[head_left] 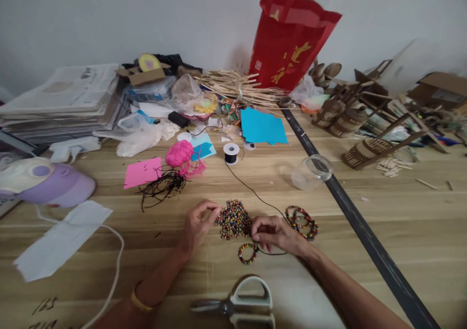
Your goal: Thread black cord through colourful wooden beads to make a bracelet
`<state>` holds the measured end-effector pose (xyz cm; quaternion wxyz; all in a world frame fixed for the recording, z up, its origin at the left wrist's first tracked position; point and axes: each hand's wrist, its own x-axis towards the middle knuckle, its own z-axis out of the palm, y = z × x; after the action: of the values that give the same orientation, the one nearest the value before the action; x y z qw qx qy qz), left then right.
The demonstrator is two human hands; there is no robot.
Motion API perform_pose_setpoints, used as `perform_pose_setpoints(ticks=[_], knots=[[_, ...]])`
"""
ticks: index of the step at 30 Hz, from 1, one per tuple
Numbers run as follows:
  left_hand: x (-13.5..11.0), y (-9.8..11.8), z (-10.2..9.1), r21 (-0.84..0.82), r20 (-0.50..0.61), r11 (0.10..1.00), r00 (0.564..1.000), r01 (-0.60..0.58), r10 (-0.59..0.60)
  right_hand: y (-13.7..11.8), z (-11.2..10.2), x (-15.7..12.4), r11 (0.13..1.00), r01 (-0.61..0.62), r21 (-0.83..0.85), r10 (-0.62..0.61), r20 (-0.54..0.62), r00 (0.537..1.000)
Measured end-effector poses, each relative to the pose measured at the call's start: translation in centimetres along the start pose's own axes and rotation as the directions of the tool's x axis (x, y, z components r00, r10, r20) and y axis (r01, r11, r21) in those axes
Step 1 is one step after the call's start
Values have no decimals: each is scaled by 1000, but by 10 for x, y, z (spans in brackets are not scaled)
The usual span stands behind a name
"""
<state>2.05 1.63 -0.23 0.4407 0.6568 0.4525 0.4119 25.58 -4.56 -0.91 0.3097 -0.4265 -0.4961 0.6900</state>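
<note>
A heap of small multicoloured beads (234, 218) lies on the wooden table between my two hands. My left hand (197, 226) is at its left edge, thumb and forefinger drawn together; whatever they pinch is too small to make out. On the other side, my right hand (275, 232) has curled fingers closed near a thin black cord (251, 189), which runs from a spool (231, 154) and passes under the hand. Below the fingertips lies a beaded bracelet (247, 254) joined to the cord. More beaded bracelets (302, 223) lie stacked beside my right wrist.
Scissors (233, 305) lie at the front edge. Behind are a clear jar (312, 172), pink yarn (179, 153), tangled black cords (163, 185) and blue paper (263, 126). A lilac lamp-like object (54, 180) and newspapers (62, 98) stand left, small wooden baskets (365, 151) right.
</note>
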Motion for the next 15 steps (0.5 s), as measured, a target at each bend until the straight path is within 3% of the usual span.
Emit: perform_pose_setpoints(ticks=[6, 12, 15], knots=[[3, -5, 2, -62, -65, 988, 987, 144, -148, 0, 0, -1, 998, -56, 6, 56, 10, 998], [4, -12, -2, -29, -73, 990, 988, 137, -139, 1, 1, -1, 999, -35, 12, 35, -5, 999], [5, -13, -4, -6, -26, 994, 994, 109, -109, 1, 2, -2, 1000, -16, -26, 16, -8, 1000]])
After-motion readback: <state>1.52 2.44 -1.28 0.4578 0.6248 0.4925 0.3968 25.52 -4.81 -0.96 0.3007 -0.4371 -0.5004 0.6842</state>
